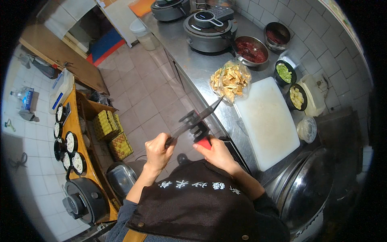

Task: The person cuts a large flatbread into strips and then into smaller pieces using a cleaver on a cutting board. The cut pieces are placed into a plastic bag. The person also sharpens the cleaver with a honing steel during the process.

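In front of my dark apron, my left hand (158, 150) is closed round the handle of a kitchen knife (209, 109). The blade slants up and to the right, its pointed tip near the counter's front edge. My right hand (219, 155) grips the red handle of a black handheld knife sharpener (200, 132). The blade crosses the sharpener's head and seems to rest in it; the exact contact is blurred. Both hands are held in the air above the tiled floor. Nearest the tip are a bag of cut yellow-brown pieces (230, 80) and a white cutting board (268, 125).
Along the steel counter (177, 44) stand a grey cooker (209, 34), a pan of red sauce (252, 50) and black tubs of chopped vegetables (297, 97). At right is a large shiny lid (312, 189). Bowls of noodles (71, 142) line the left wooden shelf, above egg trays (108, 126).
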`<state>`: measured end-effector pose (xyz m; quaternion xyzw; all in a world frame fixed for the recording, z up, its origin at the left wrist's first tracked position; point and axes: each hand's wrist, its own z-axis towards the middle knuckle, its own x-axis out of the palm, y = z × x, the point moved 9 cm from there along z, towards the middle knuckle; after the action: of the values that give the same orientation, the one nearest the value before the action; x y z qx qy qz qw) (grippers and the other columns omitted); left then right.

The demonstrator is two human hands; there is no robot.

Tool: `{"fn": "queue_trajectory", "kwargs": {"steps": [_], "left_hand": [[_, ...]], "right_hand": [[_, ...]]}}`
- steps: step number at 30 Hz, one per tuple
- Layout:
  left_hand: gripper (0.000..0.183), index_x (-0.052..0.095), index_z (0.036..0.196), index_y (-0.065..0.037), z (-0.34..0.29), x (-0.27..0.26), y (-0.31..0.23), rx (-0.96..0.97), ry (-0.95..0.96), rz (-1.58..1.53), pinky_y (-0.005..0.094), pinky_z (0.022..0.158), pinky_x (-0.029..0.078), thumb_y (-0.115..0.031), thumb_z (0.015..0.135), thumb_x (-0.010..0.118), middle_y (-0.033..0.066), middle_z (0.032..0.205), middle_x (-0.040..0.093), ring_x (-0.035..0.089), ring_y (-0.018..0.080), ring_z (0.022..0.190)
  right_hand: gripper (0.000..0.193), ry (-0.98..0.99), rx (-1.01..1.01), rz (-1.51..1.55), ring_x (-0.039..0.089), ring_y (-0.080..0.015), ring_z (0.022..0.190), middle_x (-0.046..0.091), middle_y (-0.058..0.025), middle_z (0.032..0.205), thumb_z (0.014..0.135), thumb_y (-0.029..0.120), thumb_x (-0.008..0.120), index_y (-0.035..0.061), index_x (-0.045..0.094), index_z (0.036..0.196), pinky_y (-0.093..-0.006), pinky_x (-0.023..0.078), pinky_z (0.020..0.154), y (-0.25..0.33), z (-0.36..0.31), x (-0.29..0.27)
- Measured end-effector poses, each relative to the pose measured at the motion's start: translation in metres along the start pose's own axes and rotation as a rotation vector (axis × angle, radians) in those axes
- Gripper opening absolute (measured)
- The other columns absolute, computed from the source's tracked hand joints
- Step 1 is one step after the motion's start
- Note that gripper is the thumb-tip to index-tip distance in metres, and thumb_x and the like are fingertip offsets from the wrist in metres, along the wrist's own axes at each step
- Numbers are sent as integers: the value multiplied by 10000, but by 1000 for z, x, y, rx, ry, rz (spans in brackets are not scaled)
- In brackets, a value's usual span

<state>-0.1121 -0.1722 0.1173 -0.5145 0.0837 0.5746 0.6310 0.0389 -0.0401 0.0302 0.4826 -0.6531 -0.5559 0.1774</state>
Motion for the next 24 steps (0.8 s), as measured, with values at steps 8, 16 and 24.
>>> {"fn": "queue_trajectory", "kwargs": {"steps": [8,16,24], "left_hand": [[221,588,803,-32,-104,-17,112,-212,59,173,371,502,474,-87,782,801,133,615,602,617,301,525],[252,570,773,-16,-13,-20,25,-109,-136,-133,283,453,376,-61,831,811,78,560,474,443,143,447],[216,593,792,-23,-4,-22,31,-158,-93,-126,297,476,427,-30,787,808,85,584,563,556,196,467]], "right_hand": [[458,-19,165,15,697,-253,700,721,-191,840,919,379,755,-39,634,1063,-400,547,696,-8,6,-35],[402,63,12,-151,722,-402,845,714,-245,875,889,278,732,-53,615,1084,-447,563,751,20,22,16],[451,74,-83,-188,716,-422,855,715,-246,874,897,316,708,-39,590,1149,-478,559,752,17,36,32]]}}
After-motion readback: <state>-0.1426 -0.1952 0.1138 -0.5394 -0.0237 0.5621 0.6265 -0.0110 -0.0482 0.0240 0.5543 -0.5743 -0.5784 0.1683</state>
